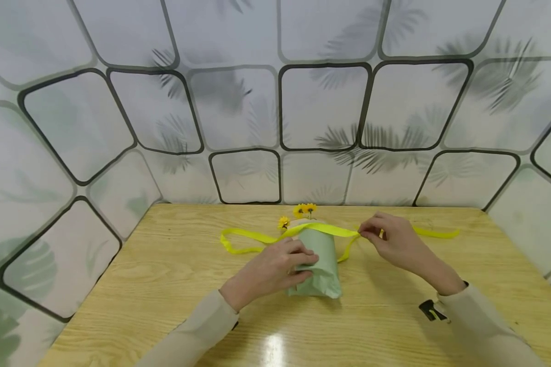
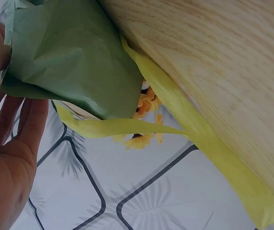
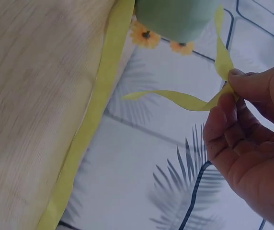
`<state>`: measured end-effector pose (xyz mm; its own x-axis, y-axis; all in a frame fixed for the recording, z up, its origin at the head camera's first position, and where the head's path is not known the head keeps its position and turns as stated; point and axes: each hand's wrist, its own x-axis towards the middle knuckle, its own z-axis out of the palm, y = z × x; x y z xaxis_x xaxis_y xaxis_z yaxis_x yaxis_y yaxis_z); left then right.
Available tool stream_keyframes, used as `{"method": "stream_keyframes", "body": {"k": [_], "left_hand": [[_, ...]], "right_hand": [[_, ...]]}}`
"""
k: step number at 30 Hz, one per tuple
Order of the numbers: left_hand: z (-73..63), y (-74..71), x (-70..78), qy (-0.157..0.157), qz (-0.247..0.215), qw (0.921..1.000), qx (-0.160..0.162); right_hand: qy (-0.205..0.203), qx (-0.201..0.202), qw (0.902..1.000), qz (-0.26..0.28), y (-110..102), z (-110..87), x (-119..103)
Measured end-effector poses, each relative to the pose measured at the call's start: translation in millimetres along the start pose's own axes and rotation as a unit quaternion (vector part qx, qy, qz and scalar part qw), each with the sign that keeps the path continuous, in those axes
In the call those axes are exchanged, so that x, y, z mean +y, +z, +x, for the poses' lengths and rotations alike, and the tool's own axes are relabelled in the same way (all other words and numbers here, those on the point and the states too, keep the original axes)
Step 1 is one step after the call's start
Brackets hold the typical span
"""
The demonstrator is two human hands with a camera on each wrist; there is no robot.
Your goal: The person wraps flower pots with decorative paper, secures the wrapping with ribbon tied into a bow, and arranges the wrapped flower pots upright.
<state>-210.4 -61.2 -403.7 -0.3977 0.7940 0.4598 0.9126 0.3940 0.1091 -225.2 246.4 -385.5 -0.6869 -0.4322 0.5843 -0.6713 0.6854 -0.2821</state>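
My left hand (image 1: pixel 271 267) grips the side of a flower bouquet wrapped in pale green paper (image 1: pixel 320 250), which lies on the table. Yellow flowers (image 1: pixel 299 210) poke out at its far end. A bright yellow ribbon (image 1: pixel 329 229) crosses over the upper part of the wrap, with a loop lying out to the left. Between thumb and fingertips, my right hand (image 1: pixel 397 243) pinches the ribbon just right of the bouquet. In the right wrist view a short twisted end of ribbon (image 3: pixel 175 99) sticks out from the pinch. Part of the ribbon is hidden by the wrap.
The wooden table (image 1: pixel 165 285) reaches back to a pale patterned backdrop (image 1: pixel 323 107) with dark outlines and leaf prints. Another length of ribbon (image 1: pixel 436 234) trails to the right behind my right hand. A small black object (image 1: pixel 432 310) is by the right cuff.
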Motion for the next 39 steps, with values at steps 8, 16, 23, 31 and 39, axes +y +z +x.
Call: {"method": "stream_keyframes", "body": {"k": [8, 16, 23, 31, 39], "left_hand": [[-0.3, -0.3, 0.4, -0.001, -0.003, 1.0, 0.001], [-1.8, -0.6, 0.1, 0.003, -0.002, 1.0, 0.005], [-2.1, -0.9, 1.2, -0.001, -0.009, 1.0, 0.004], [-1.9, 1.1, 2.0, -0.002, -0.011, 0.9999, -0.001], [-2.1, -0.4, 1.3, -0.006, -0.01, 0.9999, 0.002]], "right_hand": [[0.012, -0.013, 0.9994, -0.031, -22, -20.9, 10], [0.005, 0.01, 0.9978, -0.065, -36, -34.0, 18], [0.019, 0.019, 0.9948, -0.098, -43, -44.1, 26], [0.054, 0.002, 0.987, -0.151, -56, -60.6, 33], [0.047, 0.01, 0.9804, -0.191, -72, -68.7, 36]]}}
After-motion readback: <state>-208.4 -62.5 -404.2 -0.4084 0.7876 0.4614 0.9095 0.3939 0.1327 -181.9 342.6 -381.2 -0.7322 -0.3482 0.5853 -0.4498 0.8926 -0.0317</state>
